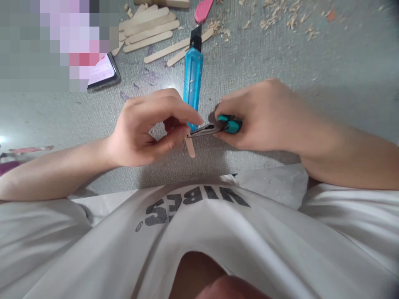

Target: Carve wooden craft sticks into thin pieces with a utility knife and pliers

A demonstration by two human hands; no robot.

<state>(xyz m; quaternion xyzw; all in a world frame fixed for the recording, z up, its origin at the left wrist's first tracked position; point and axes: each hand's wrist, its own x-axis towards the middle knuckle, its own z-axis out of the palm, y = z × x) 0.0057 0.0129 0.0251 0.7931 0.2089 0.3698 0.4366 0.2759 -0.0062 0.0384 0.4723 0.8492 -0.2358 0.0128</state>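
Note:
My left hand (152, 128) pinches a short piece of wooden craft stick (190, 148) between thumb and fingertips; its rounded end points down toward me. My right hand (262, 116) is closed around the teal-and-black handles of long-nosed pliers (215, 128). The pliers' narrow jaws point left and reach the stick at my left fingertips. Whether the jaws grip the stick I cannot tell. Just beyond my fingers lies a blue utility knife (193, 74) with a black end, its near end partly behind my left fingertips.
Several craft sticks (151, 31) lie in a loose pile at the back. A pink-handled tool (203, 10) is beyond the knife. Wood shavings (286, 16) are scattered at the back right. A phone (104, 72) lies at the left, partly covered by a blurred patch.

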